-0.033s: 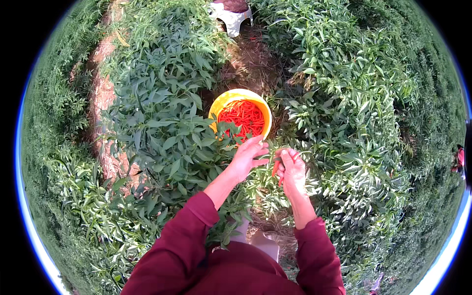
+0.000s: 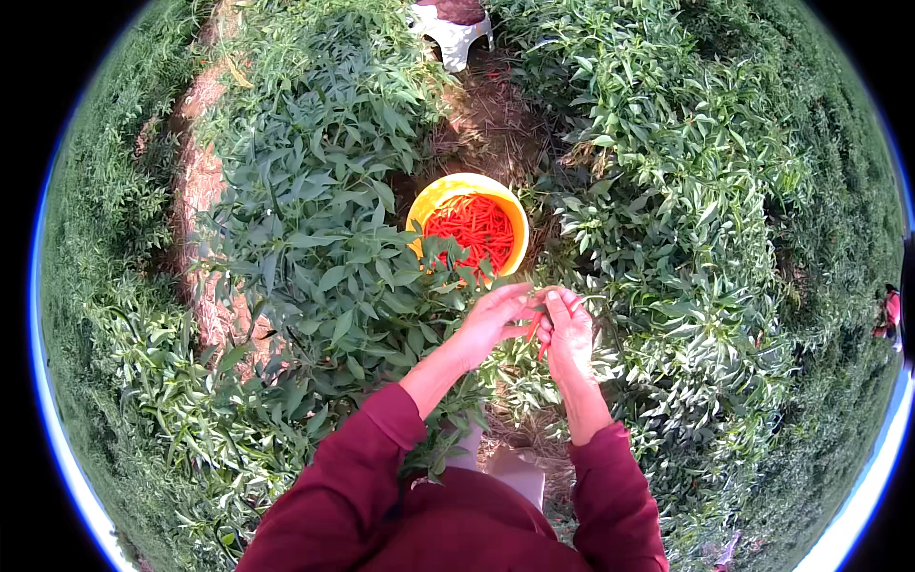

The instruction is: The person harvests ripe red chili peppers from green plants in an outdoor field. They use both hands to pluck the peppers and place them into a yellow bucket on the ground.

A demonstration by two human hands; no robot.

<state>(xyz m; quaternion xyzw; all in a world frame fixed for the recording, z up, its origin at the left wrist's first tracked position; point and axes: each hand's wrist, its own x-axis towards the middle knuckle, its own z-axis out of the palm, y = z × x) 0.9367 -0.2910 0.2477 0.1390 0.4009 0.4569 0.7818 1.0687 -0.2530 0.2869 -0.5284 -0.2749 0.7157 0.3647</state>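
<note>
Red chili peppers (image 2: 543, 351) stick out of my right hand (image 2: 568, 332), whose fingers are closed round them, with thin green stems or leaves beside the thumb. Right next to it is my left hand (image 2: 496, 319). Its fingers reach to the peppers, with the thumb held apart from them; no firm hold shows. Beyond both hands stands a round yellow bucket (image 2: 520, 212) filled with loose red chili peppers (image 2: 467, 227). Leaves of the plant on the left cover part of its near rim.
Dense green pepper plants (image 2: 324, 200) grow on the left, and more plants (image 2: 686, 219) on the right. Between them runs a strip of bare soil (image 2: 491, 119) with dry straw. A white plastic stool (image 2: 456, 38) stands at the far end, with something dark on it.
My left hand has moved right and slightly nearer to me, away from the bucket's rim and up to the peppers. My right hand stays nearly in place, still holding them.
</note>
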